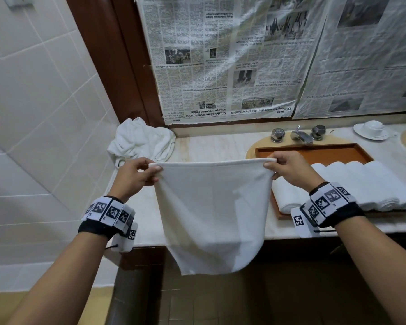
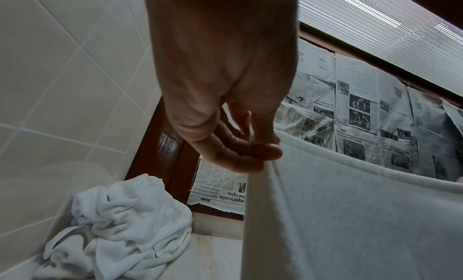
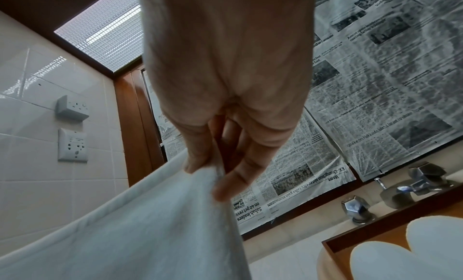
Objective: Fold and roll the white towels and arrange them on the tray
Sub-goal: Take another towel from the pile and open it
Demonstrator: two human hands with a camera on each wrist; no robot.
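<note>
A white terry towel [image 1: 211, 212] hangs flat in the air at the centre of the head view, its top hem stretched level between both hands and its lower edge drooping past the front lip of the pale marble counter [image 1: 209, 144]. The left hand [image 1: 136, 173] pinches the top-left corner between thumb and curled fingers [image 2: 253, 153]; the right hand [image 1: 288, 168] pinches the top-right corner the same way, its fingers [image 3: 233, 177] bent round the hem. The cloth hides the counter behind it and the near-left corner of the shallow brown wooden tray [image 1: 314, 152] at 3 o'clock. On that tray lie rolled white towels [image 1: 352, 181] side by side, their right ends cut off by the frame edge and partly covered by the right wrist. A crumpled heap of white towels [image 1: 141, 139] sits at 11 o'clock against the tiled wall. Behind the tray stands a chrome faucet with faceted knobs [image 1: 299, 134]; creased newspaper sheets [image 1: 232, 57], their print upside down, cover the wall above
</note>
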